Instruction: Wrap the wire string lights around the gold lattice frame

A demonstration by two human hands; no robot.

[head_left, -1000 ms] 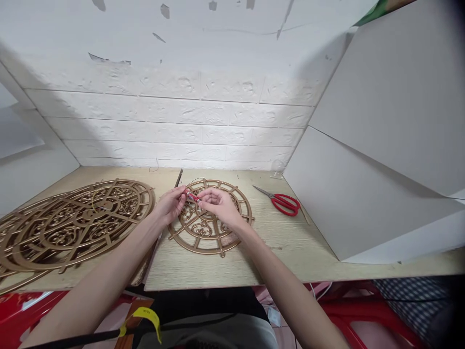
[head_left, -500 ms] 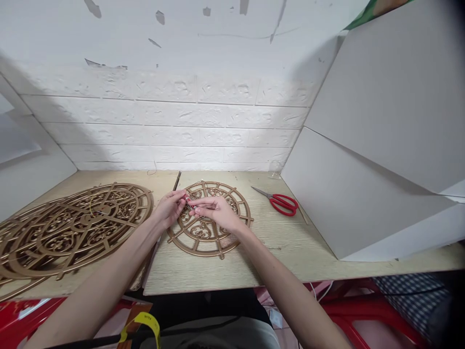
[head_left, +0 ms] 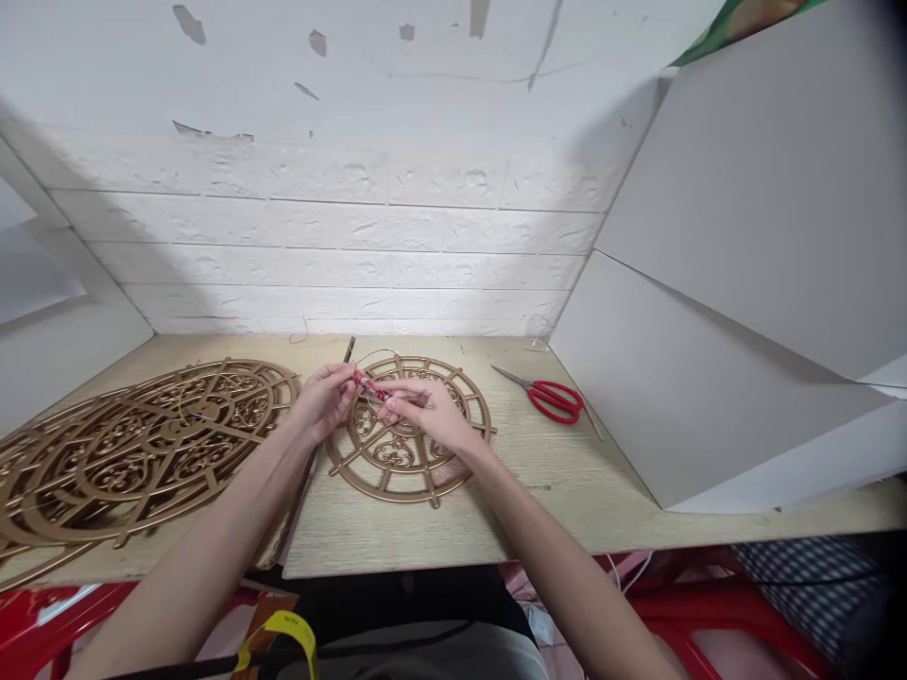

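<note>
A slim red tube with pale markings [head_left: 369,384] is pinched at both ends, by my left hand [head_left: 326,401] at its upper left end and my right hand [head_left: 427,412] at its lower right end. Its exact kind is too small to make out. Both hands are closed on it above a round gold openwork panel [head_left: 428,469] lying flat on the table. A thin wire arcs up just behind the tube. Part of the panel is hidden under my hands and wrists.
More gold panels [head_left: 134,444] lie stacked at the left. Red-handled scissors [head_left: 556,400] rest right of the single panel, beside a thin stick [head_left: 593,418]. A dark rod [head_left: 350,349] lies behind my left hand. White boards [head_left: 715,397] stand at the right, before a white brick-patterned wall [head_left: 418,227].
My hands have drawn slightly apart, showing more of the red tube between them. My left hand has shifted a little left and up. The wire arc behind them shows more clearly.
</note>
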